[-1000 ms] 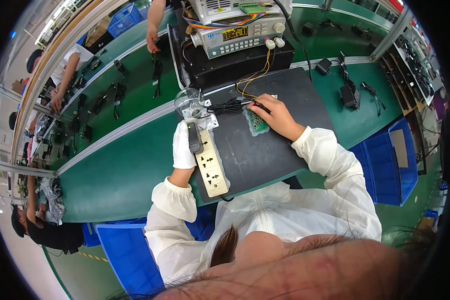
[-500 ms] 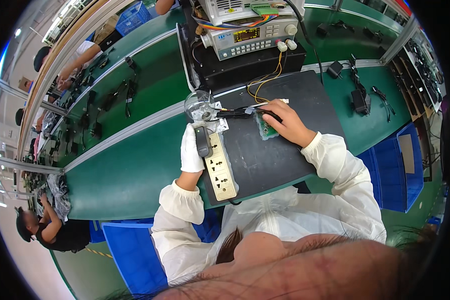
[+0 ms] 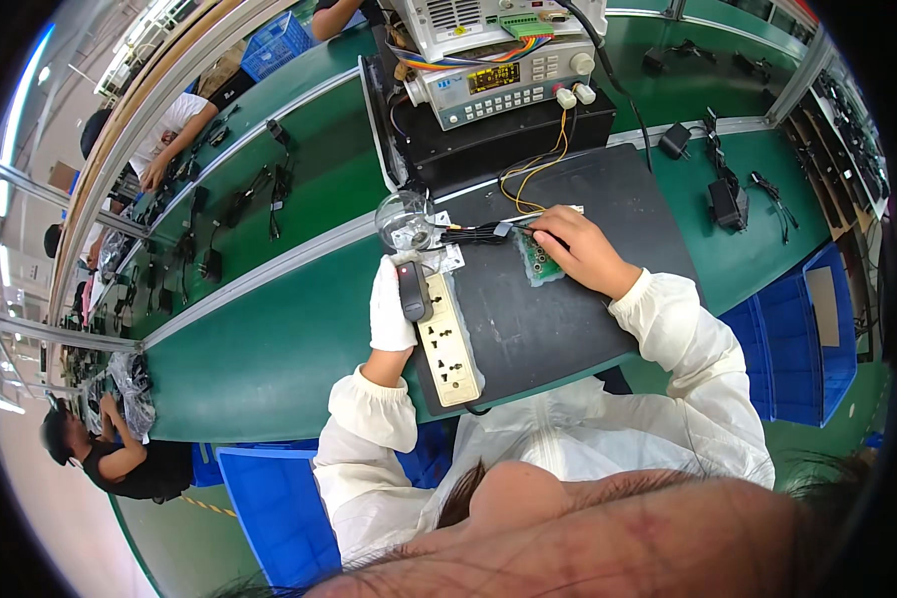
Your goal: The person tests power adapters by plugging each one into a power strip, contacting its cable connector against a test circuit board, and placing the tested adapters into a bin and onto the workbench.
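My left hand (image 3: pixel 390 309), in a white glove, is closed around the side of a black power adapter (image 3: pixel 415 291). The adapter sits at the far end of a cream power strip (image 3: pixel 449 354). My bare right hand (image 3: pixel 593 257) pinches the end of a black cable (image 3: pixel 475 235) over a small green circuit board (image 3: pixel 540 265); its fingers partly cover the board and hide the cable's plug. The cable's bundled loops lie between both hands, beside a clear glass bulb (image 3: pixel 403 221) on a metal bracket.
Beyond the black mat (image 3: pixel 558 334) stand stacked bench instruments (image 3: pixel 513 85) with yellow and black leads. More adapters (image 3: pixel 728 204) lie on the green bench at right. Blue bins (image 3: pixel 802 339) flank me. Across a metal rail, a conveyor (image 3: pixel 319 169) carries adapters; other people work at left.
The whole view has shifted slightly right and down. Both hands keep nearly the same places, the left at the adapter and the right over the circuit board.
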Demonstrator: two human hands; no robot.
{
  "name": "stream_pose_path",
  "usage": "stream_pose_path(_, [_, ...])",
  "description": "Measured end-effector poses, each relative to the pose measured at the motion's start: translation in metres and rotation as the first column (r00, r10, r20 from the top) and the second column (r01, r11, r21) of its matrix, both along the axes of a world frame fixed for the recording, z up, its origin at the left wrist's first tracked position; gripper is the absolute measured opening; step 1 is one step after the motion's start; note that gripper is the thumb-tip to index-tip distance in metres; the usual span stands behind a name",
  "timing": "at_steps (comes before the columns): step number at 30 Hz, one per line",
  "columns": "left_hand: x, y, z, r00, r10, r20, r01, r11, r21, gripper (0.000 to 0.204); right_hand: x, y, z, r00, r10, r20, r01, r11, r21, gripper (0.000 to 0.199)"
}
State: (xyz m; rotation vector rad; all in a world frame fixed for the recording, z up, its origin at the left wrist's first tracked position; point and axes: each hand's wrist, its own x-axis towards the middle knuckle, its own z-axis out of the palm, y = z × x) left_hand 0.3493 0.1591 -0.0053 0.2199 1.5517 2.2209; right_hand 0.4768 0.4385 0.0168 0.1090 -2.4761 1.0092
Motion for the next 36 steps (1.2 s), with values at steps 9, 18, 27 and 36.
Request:
stream_pose_path(9, [-0.0024,-0.0031,-0.0024,0.999,-0.041,0.013,0.041,0.999,0.019,0.04,0.0002,0.0013,-0.002,1.0,-0.003,-0.005,0.003,1.0,-0.015,0.018])
stream_pose_path(18, [0.0001,0.0013,0.0037,0.997,-0.057,-0.042,0.057,0.998,-0.007,0.044,-0.0001,0.0023,-0.002,1.0,0.007,0.02,-0.006,0.999,-0.034,0.018])
stream_pose_path(27, [-0.0003,0.0004,0.0011,1.0,0.008,-0.023,-0.008,1.0,-0.02,0.04,0.0,0.0014,-0.0009,1.0,0.012,0.019,-0.012,1.0,-0.018,0.019])
stream_pose_path(36, [-0.0001,0.0,0.0019,1.0,0.005,-0.019,-0.005,1.0,-0.009,0.04,0.0009,0.0001,0.0014,1.0,0.028,0.011,-0.028,1.0,-0.014,0.017])
